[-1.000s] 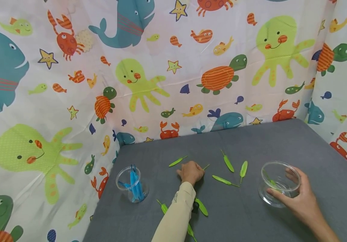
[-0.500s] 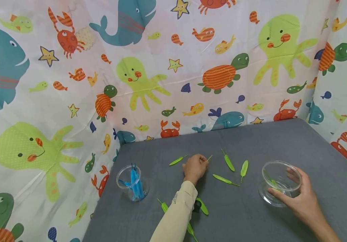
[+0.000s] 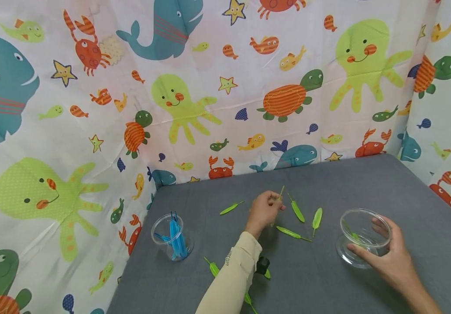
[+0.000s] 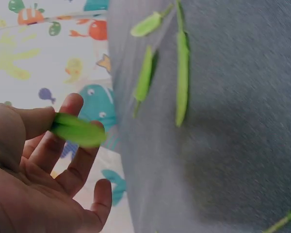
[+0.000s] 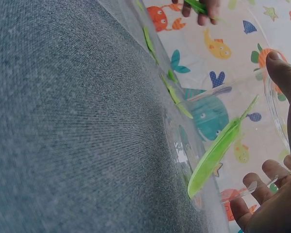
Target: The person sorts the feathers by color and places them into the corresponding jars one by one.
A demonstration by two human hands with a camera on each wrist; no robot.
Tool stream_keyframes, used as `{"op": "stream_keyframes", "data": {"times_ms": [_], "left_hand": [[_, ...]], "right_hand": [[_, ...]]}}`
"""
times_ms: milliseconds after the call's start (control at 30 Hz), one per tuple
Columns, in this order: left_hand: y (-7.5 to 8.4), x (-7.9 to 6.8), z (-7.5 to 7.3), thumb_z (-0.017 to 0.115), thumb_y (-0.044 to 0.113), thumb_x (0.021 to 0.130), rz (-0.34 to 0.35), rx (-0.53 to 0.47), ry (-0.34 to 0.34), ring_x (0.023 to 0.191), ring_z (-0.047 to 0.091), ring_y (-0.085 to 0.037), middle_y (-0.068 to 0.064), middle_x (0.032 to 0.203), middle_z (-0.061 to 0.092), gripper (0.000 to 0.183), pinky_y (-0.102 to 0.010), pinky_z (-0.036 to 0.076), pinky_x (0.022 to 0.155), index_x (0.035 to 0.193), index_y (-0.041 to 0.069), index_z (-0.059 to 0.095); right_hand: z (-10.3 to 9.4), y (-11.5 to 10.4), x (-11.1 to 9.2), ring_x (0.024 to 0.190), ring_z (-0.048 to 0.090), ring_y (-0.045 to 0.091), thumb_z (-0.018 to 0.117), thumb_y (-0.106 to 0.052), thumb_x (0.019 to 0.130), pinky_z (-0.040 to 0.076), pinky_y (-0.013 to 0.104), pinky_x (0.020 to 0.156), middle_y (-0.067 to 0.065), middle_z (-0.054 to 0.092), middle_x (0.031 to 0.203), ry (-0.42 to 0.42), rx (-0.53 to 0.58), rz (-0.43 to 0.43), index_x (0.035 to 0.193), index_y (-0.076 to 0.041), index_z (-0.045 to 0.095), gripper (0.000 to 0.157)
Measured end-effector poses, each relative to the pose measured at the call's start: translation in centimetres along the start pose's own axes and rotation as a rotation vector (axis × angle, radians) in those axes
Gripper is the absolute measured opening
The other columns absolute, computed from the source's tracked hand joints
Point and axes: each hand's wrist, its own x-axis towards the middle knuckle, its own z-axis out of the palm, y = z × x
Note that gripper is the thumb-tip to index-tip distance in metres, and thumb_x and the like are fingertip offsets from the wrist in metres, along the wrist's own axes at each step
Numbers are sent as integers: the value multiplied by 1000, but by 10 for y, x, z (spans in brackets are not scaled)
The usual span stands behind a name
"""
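My left hand (image 3: 264,211) is raised over the table and pinches a green feather (image 4: 79,131) between thumb and fingers. In the head view only its pale quill sticks up past the fingertips. My right hand (image 3: 398,257) grips a clear round jar (image 3: 343,244) by its right side, thumb in front and fingers behind. Inside that jar leans one green feather (image 5: 216,155). Just right of the left hand lie several loose feathers, among them a green feather (image 3: 297,211) and another green feather (image 3: 317,220).
On the left stands a second clear jar (image 3: 156,248) with slim blue feathers (image 3: 177,240) in it. More green feathers lie around and partly under the left sleeve (image 3: 229,274). A printed curtain (image 3: 209,126) borders the grey table (image 3: 308,283) at the back and sides.
My left hand has lifted from the table and moved right and away with the green feather pinched in it. The right hand keeps its grip on the jar in the same place.
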Motion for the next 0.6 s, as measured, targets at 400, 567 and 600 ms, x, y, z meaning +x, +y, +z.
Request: {"op": "stream_keyframes", "data": {"times_ms": [400, 567, 600], "left_hand": [[38, -7, 3, 75, 33, 93, 122, -150, 46, 91, 73, -2, 13, 100, 79, 15, -32, 56, 81, 107, 32, 70], [50, -9, 3, 75, 29, 94, 210, -180, 45, 86, 68, 2, 14, 104, 77, 17, -24, 55, 74, 111, 28, 72], [52, -9, 3, 75, 28, 94, 230, -181, 45, 85, 67, 1, 14, 103, 76, 17, -23, 55, 72, 111, 27, 73]], "right_hand": [[0, 0, 0, 110, 21, -35, 87, -33, 81, 29, 70, 104, 24, 34, 161, 3, 8, -8, 163, -26, 11, 112], [0, -1, 1, 110, 21, -35, 88, -32, 81, 29, 73, 105, 26, 34, 160, 2, 16, -6, 163, -24, 11, 113], [0, -1, 1, 110, 21, -35, 88, -33, 81, 28, 73, 105, 26, 34, 160, 1, 18, -5, 163, -24, 10, 113]]}}
